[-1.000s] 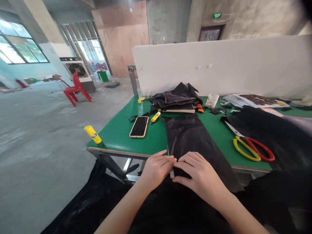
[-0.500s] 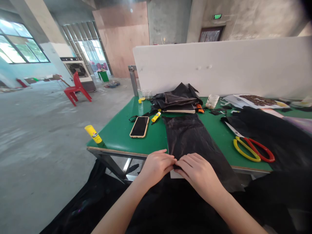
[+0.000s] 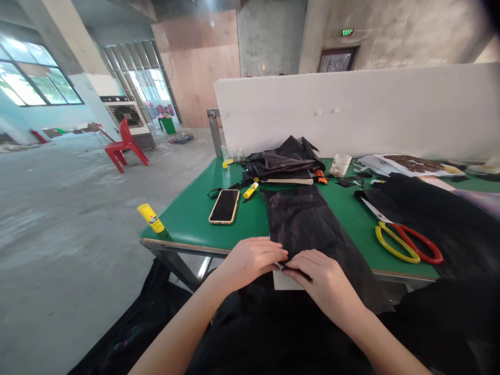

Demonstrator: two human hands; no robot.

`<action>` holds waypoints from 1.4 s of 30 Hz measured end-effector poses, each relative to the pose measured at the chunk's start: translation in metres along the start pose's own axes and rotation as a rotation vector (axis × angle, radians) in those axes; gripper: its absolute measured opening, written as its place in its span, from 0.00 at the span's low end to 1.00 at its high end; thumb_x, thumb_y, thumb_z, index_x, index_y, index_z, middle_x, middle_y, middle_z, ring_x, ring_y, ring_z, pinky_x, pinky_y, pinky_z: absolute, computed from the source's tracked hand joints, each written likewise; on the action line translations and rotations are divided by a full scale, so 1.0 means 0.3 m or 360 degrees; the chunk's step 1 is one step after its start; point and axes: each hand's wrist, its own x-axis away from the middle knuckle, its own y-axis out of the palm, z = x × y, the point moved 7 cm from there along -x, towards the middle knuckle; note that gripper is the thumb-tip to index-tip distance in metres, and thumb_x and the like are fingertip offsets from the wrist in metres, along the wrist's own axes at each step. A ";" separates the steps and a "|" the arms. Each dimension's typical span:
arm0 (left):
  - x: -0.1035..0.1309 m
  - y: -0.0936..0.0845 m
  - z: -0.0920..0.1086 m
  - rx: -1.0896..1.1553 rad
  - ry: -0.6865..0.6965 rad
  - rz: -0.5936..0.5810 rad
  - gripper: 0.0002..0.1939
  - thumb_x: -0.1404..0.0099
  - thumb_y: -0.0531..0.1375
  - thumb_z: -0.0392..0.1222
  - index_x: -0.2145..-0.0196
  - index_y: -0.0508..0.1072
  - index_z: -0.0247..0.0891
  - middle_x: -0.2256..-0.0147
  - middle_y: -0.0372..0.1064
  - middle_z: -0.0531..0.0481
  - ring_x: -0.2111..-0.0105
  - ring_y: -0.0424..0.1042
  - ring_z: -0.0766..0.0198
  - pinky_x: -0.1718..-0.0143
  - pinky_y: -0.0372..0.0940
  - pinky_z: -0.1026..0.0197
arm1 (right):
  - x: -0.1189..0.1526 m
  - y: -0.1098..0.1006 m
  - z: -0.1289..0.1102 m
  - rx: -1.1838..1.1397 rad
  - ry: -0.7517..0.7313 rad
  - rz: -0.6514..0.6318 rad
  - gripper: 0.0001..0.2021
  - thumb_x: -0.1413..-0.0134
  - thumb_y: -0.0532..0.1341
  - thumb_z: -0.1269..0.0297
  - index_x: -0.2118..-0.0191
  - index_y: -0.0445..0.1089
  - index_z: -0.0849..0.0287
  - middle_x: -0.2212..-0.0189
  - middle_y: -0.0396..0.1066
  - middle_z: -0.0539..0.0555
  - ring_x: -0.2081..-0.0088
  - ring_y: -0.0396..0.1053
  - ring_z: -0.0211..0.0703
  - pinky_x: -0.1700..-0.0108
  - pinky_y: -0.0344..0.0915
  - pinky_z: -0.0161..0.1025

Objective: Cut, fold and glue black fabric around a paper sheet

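Observation:
A strip of thin black fabric (image 3: 312,219) lies over the table's front edge, and its near end is between my hands. White card or paper (image 3: 287,281) shows under that end. My left hand (image 3: 253,258) rests on the fabric's left edge, fingers together and pressed on it; the thumb is partly hidden. Close beside it, my right hand (image 3: 318,276) pinches the edge of the fabric between thumb and fingers. The fingertips of both hands nearly touch.
On the green table (image 3: 195,219) stand a yellow glue stick (image 3: 151,217) at the left corner, a phone (image 3: 224,206) and a second glue stick (image 3: 250,190). Red-and-yellow-handled scissors (image 3: 406,242) lie right on black cloth. A black fabric pile (image 3: 283,159) sits behind, before a white partition (image 3: 351,109).
My left hand has shifted slightly right and up along the fabric edge. The right hand has turned a little and moved slightly lower, still pinching. The view has tilted slightly.

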 end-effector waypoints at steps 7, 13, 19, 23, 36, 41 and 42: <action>0.035 0.005 0.005 0.0168 -0.0131 0.0233 0.13 0.38 0.57 0.46 0.57 0.70 0.38 0.58 0.74 0.50 0.54 0.70 0.64 0.47 0.60 0.57 | 0.000 -0.003 -0.043 0.0237 -0.0094 0.0163 0.06 0.43 0.56 0.69 0.70 0.69 0.60 0.73 0.70 0.51 0.70 0.66 0.38 0.63 0.57 0.40; 0.039 0.019 0.004 0.0127 -0.0082 0.0405 0.09 0.37 0.58 0.41 0.60 0.71 0.38 0.62 0.75 0.51 0.58 0.73 0.65 0.50 0.64 0.59 | 0.015 0.010 -0.046 0.0301 -0.0049 0.0269 0.06 0.43 0.56 0.71 0.70 0.68 0.60 0.75 0.70 0.51 0.71 0.65 0.38 0.65 0.54 0.40; 0.043 0.020 0.015 0.0063 -0.0006 0.0502 0.08 0.36 0.55 0.37 0.59 0.72 0.37 0.61 0.75 0.49 0.59 0.73 0.65 0.54 0.67 0.58 | 0.033 0.021 -0.020 0.0198 0.0025 0.0336 0.04 0.44 0.58 0.69 0.70 0.68 0.59 0.74 0.70 0.50 0.71 0.65 0.37 0.65 0.54 0.39; 0.042 0.019 0.017 0.0079 0.0011 0.0525 0.09 0.35 0.53 0.35 0.60 0.73 0.37 0.61 0.75 0.48 0.60 0.74 0.64 0.55 0.68 0.58 | 0.035 0.006 -0.036 0.0269 -0.0087 0.0315 0.03 0.44 0.59 0.69 0.68 0.68 0.60 0.72 0.70 0.50 0.70 0.66 0.38 0.63 0.56 0.40; 0.060 0.036 0.024 -0.0002 0.0053 0.0492 0.11 0.36 0.55 0.31 0.57 0.71 0.38 0.59 0.74 0.51 0.55 0.72 0.66 0.51 0.67 0.59 | 0.109 -0.061 0.005 0.0587 -0.0421 -0.0070 0.11 0.43 0.53 0.74 0.56 0.69 0.62 0.66 0.71 0.55 0.63 0.67 0.41 0.58 0.63 0.43; 0.065 0.029 0.070 -0.0262 0.0152 0.0442 0.13 0.37 0.56 0.32 0.54 0.69 0.36 0.54 0.71 0.48 0.49 0.66 0.61 0.48 0.64 0.54 | 0.116 -0.064 -0.011 0.0621 -0.0582 0.0006 0.10 0.42 0.53 0.76 0.60 0.70 0.63 0.69 0.71 0.55 0.65 0.67 0.41 0.61 0.64 0.43; 0.063 0.031 0.082 -0.0325 0.0164 0.0409 0.15 0.37 0.56 0.33 0.52 0.68 0.35 0.53 0.70 0.47 0.47 0.64 0.60 0.47 0.63 0.53 | 0.118 -0.063 -0.013 0.0631 -0.0606 0.0017 0.10 0.43 0.53 0.76 0.60 0.70 0.63 0.69 0.71 0.55 0.66 0.67 0.41 0.60 0.64 0.43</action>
